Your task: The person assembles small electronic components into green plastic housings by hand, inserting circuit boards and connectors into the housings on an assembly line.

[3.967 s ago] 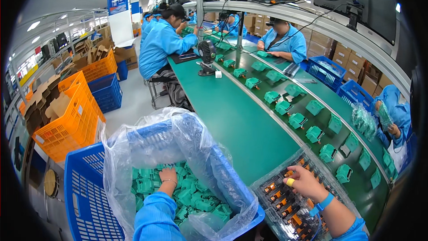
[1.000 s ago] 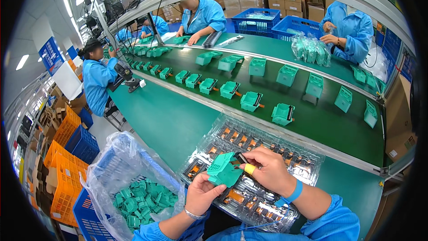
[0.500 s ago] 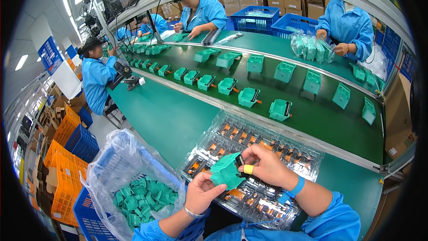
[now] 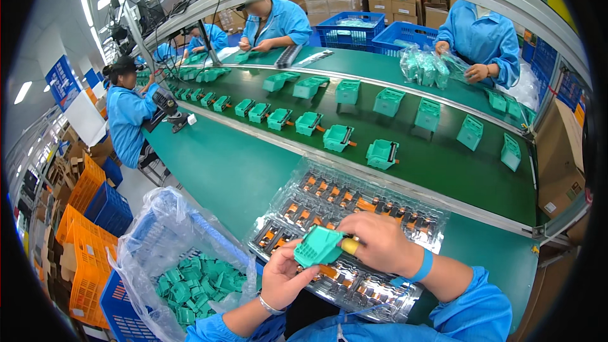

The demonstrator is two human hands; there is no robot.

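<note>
A green plastic housing (image 4: 318, 246) is held above a clear plastic tray (image 4: 303, 174) of small black and orange parts. My left hand (image 4: 283, 277) grips the housing's left and lower side between thumb and fingers. On the right end of the housing my right hand (image 4: 378, 240) is closed, its fingers curled over and a yellow finger cover on one digit. The back of that hand hides whatever lies between it and the housing. A blue band (image 4: 423, 266) circles my right wrist.
A blue crate (image 4: 120, 304) lined with clear plastic holds many green pieces at left. Beyond the tray, a green conveyor (image 4: 253, 136) carries rows of green housings. Across it a person (image 4: 484, 41) handles bagged parts; another person (image 4: 130, 111) sits at far left. Orange crates (image 4: 88, 272) stand left.
The housing has turned in my hands and its black part no longer shows. My right hand has curled further over its right end. The whole view has shifted slightly.
</note>
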